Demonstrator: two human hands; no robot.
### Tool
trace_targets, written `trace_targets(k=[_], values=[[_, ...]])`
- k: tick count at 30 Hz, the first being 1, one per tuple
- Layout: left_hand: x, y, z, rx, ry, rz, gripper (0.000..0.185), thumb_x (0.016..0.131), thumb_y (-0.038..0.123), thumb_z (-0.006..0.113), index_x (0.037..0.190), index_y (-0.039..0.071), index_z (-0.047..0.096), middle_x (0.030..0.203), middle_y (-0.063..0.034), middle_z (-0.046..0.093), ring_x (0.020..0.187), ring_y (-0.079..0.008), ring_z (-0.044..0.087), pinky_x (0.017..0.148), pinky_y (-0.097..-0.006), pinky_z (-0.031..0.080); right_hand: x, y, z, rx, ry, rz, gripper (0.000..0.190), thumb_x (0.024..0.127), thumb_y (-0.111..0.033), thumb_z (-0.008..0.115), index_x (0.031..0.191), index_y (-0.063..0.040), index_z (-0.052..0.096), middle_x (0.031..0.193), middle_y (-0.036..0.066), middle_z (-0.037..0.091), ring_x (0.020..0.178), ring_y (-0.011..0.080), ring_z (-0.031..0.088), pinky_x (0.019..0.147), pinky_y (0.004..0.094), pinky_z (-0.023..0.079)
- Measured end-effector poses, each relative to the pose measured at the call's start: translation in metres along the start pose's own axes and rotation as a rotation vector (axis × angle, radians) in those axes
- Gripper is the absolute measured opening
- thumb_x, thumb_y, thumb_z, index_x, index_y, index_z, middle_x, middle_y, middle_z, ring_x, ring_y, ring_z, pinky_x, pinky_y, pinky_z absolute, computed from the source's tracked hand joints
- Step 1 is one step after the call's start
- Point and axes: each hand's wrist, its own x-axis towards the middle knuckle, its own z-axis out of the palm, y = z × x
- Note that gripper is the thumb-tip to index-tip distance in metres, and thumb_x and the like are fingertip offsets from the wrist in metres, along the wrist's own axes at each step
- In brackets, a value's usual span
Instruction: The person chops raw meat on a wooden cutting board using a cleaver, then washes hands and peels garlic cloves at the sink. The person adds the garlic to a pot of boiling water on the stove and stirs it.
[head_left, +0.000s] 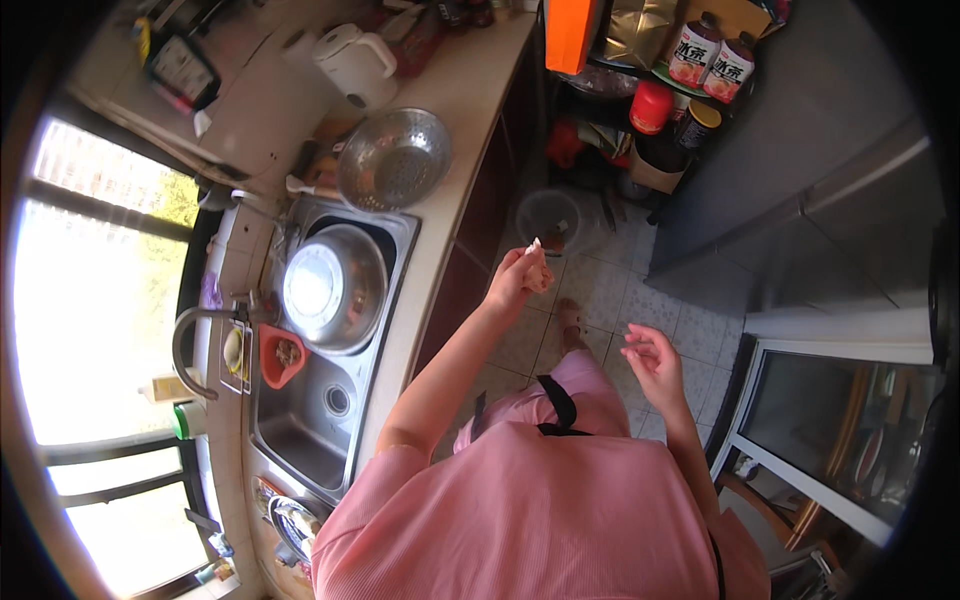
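Note:
My left hand grips a small crumpled, pale pinkish item between thumb and fingers; what it is made of cannot be told. Just beyond that hand, a see-through plastic bin stands on the tiled floor with some scraps at its bottom. My right hand hangs in the air to the right, fingers loosely bent and apart, holding nothing.
Along the left runs a counter with a double steel sink. An upturned steel basin, a red corner strainer with scraps and a steel colander are there. Behind stands a white kettle. Bottled drinks crowd a shelf; a dark refrigerator is at right.

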Motion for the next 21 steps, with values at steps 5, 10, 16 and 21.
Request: trace_targets(k=[5,10,16,21], values=[[0.132,0.018,0.006,0.130,0.061,-0.097,0.037,0.092,0.036,0.055,0.112,0.005,0.051,0.089,-0.0068,0.060,0.081,-0.0187,0.059,0.076,-0.0334,0.046,0.066,0.006,-0.059,-0.059,0.031,0.166,0.037,0.082,0.004,0.061,0.118,-0.005,0.056,0.105,0.008,0.061,0.085,0.0109,0.061,0.074,0.0235,0.050],[0.217,0.025,0.009,0.373,0.301,-0.305,0.043,0.091,0.039,0.056,0.123,0.012,0.050,0.110,-0.0006,0.057,0.103,-0.0152,0.051,0.080,-0.0395,0.044,0.118,0.011,-0.091,-0.068,-0.015,0.232,0.035,0.083,0.002,0.060,0.118,-0.005,0.056,0.105,0.008,0.061,0.085,0.0117,0.061,0.073,0.0237,0.050],[0.225,0.009,-0.021,0.337,0.417,-0.181,0.046,0.091,0.038,0.056,0.127,0.011,0.050,0.118,-0.0031,0.057,0.111,-0.0167,0.051,0.084,-0.0399,0.047,0.173,0.013,-0.106,-0.095,-0.091,0.249,0.034,0.086,0.004,0.057,0.119,-0.003,0.054,0.106,0.008,0.059,0.088,0.0124,0.061,0.076,0.0236,0.051],[0.152,0.007,-0.051,0.098,0.461,-0.101,0.040,0.094,0.035,0.052,0.122,0.005,0.054,0.115,-0.0083,0.060,0.106,-0.0177,0.057,0.081,-0.0337,0.050,0.222,0.003,-0.091,-0.091,-0.211,0.211,0.034,0.087,0.006,0.054,0.120,-0.002,0.053,0.106,0.009,0.058,0.088,0.0123,0.061,0.078,0.0238,0.051]])
